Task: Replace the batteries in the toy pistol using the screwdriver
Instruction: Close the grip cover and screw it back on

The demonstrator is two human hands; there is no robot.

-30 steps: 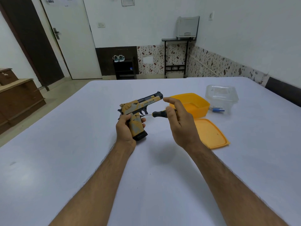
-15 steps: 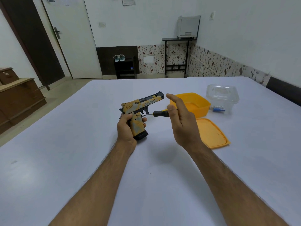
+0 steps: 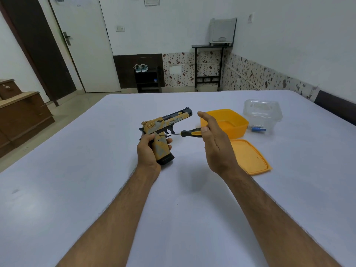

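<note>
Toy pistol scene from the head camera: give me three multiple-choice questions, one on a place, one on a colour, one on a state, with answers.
1. Where does the flat orange lid lie?
A. on the table, nearer the person than the orange tub
B. on the clear box
C. under the pistol

2. What colours is the screwdriver handle?
A. red and white
B. black and yellow
C. all blue

3. How is the toy pistol held?
A. lying loose on the table
B. left hand wrapped round its grip
C. right hand on its barrel

Answers: 1 A, the lid lies flat just before the tub. 2 B, both colours show beside the right hand. 3 B, left fingers curl round the grip.
</note>
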